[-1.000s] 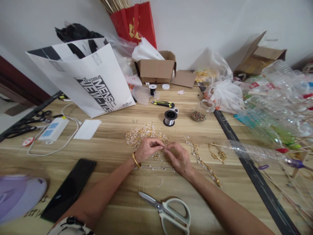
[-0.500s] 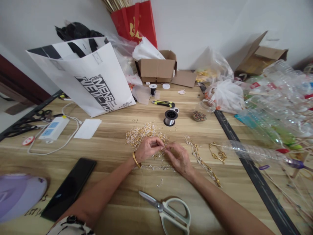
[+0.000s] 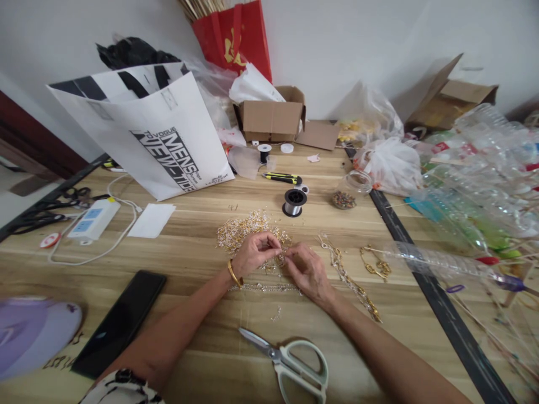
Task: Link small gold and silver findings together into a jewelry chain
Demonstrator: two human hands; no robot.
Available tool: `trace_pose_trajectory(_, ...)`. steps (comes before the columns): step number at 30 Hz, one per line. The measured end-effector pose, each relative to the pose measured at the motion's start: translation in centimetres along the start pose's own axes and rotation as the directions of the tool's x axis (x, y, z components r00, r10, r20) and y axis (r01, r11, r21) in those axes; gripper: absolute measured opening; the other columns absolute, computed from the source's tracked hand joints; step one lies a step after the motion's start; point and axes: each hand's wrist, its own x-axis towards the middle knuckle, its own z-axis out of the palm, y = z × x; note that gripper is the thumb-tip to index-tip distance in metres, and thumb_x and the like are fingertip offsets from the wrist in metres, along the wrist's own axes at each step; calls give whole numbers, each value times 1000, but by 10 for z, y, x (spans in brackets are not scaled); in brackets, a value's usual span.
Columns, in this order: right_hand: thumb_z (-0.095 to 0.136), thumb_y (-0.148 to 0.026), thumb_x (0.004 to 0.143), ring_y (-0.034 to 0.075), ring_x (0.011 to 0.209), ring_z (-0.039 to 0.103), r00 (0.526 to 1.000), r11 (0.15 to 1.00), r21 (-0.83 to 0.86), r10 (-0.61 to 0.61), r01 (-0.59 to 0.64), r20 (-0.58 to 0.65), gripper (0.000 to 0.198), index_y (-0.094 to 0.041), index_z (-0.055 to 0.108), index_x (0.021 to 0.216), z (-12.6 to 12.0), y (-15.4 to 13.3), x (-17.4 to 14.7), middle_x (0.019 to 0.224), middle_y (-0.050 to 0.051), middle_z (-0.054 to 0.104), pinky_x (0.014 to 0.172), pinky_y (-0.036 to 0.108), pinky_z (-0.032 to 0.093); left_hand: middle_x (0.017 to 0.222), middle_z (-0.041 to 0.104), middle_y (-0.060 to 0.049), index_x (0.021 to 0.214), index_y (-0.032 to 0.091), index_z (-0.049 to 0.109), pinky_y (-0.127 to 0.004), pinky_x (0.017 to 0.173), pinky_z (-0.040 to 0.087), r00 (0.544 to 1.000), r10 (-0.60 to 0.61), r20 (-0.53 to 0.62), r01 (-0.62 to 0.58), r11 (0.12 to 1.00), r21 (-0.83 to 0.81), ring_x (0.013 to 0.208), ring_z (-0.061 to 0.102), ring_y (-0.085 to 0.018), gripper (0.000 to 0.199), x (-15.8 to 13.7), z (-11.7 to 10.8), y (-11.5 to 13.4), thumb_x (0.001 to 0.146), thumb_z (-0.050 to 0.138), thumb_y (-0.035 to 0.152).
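On tabletop (image 3: pixel 214 348), small loose pieces (image 3: pixel 238 233), gold and pale, heaped

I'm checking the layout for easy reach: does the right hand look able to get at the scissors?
Probably yes: the scissors lie on the table between the forearms, with nothing visibly covering them. The right hand, near the left hand, would only need to draw back.

Low, loose heap of tiny glittering gold-and-silver pieces (image 3: pixel 238 231), strays scattered round its edges. Slim silver-coloured linked chain (image 3: pixel 266 288) lies flat, nearly straight, just nearside.
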Motion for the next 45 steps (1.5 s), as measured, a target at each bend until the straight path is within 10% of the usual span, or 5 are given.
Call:
trace_pose_trajectory(30, 49, -25, 91, 18, 76, 58, 1000, 1000, -1, -25, 25, -19, 14, -20, 62, 89, -1, 2, 0, 82, 5, 64, 68, 29, 45, 74, 62, -3, 76, 10, 60, -23, 69, 49, 999, 26, 24, -27, 997, 67, 69, 59, -11, 11, -4, 1, 0, 73, 66, 19)
trace_pose_trajectory(39, 48, -24, 91, 19, 84, 57, 1000, 999, 18, -30, 30, 0, 15, -20, 62, 87, -3, -1, 0, 89, 6, 61, 73, 32, 47, 79, 67, -5, 83, 11, 63, -27, 74, 52, 997, 60, -47, -41, 938, 345, 73, 63, -13, 12, 0, -32, 26, 74, 64, 19)
trace_pose_trajectory(45, 50, -24, 90, 18, 78, 57, 999, 998, 55, -40, 40, 0, 13, -21, 62, 87, -3, 0, 1, 83, 5, 61, 69, 30, 46, 86, 70, -6, 82, 13, 68, -28, 76, 49, 1000, 10, -27, 11, 744, 668, 78, 63, -15, 11, -3, -67, 50, 75, 62, 19)
